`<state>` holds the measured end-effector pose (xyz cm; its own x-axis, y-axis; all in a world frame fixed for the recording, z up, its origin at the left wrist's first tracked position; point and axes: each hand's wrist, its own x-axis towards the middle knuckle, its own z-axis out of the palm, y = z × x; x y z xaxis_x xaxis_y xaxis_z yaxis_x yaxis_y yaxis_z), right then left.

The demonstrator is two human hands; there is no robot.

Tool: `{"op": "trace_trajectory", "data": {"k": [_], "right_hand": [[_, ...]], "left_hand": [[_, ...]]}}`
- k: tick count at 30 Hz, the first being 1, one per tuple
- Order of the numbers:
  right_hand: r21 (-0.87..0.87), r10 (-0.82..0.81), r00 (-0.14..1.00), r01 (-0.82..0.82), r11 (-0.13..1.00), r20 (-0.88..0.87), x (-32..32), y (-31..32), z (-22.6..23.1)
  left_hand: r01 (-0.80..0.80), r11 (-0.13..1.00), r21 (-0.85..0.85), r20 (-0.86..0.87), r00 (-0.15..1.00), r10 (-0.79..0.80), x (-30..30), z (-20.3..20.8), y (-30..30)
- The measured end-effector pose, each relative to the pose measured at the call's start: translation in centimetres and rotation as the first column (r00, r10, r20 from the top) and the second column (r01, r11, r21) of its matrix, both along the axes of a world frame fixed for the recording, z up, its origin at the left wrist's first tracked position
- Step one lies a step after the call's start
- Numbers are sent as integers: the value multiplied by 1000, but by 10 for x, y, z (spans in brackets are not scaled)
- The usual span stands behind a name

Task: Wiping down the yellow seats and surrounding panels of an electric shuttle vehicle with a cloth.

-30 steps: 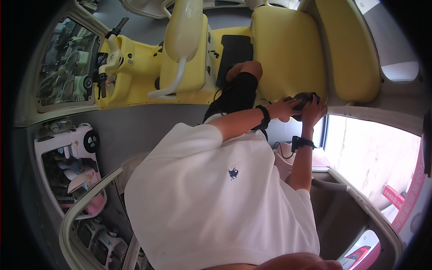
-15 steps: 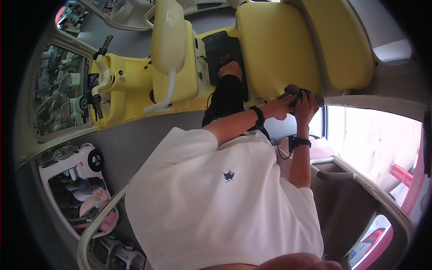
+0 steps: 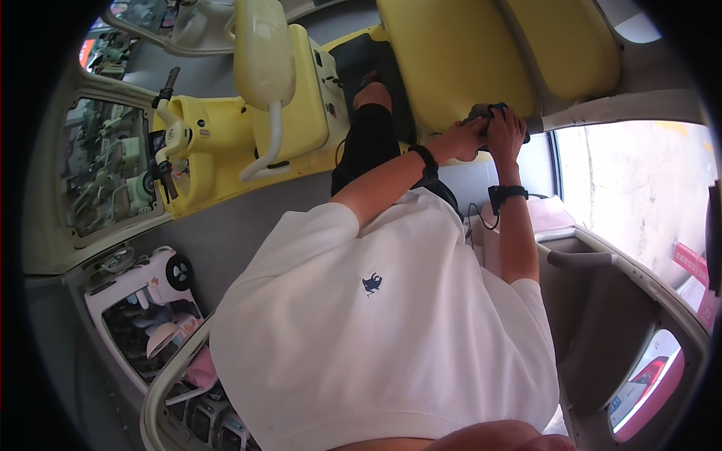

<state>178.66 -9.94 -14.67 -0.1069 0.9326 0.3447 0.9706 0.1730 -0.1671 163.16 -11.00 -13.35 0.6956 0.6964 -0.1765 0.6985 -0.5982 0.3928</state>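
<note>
My left hand (image 3: 460, 140) and my right hand (image 3: 507, 134) meet at the corner of the yellow seat cushion (image 3: 457, 64), beside the vehicle's side opening. Both are closed around a dark grey object (image 3: 477, 113); its kind is hard to make out because fingers cover much of it. A small blue part (image 3: 498, 110) shows at my right fingertips. Just right of the hands, a grey bar (image 3: 535, 124) runs along the seat's edge. Each wrist wears a black band.
A yellow driver's seat (image 3: 289, 113), handlebars (image 3: 174, 135) and a windshield (image 3: 105, 161) lie to the left. An open door with a grey handle (image 3: 579, 259) is at the right. A pink and white vehicle (image 3: 147, 308) stands at the lower left. My foot rests on a black mat (image 3: 391, 83).
My view has shifted, so the seats and my hands sit higher in the picture. Both hands stay together on the dark grey object; the right fingers are curled more closely over it.
</note>
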Motion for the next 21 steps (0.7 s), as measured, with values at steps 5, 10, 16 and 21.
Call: {"op": "trace_trajectory", "data": {"k": [5,10,16,21], "right_hand": [[104,41,992,-29,994,-120,-4,6,-2],[98,-21,983,40,994,-181,-14,9,3],[108,-14,977,37,993,-214,-10,8,0],[186,84,952,-29,982,-295,4,6,-4]], "left_hand": [[-41,999,-17,-34,999,41,3,-3,0],[-27,999,-31,-27,999,27,-3,-8,6],[-21,1000,-11,-19,1000,21,-2,-10,4],[-19,1000,9,-5,1000,19,1,-4,-1]]}}
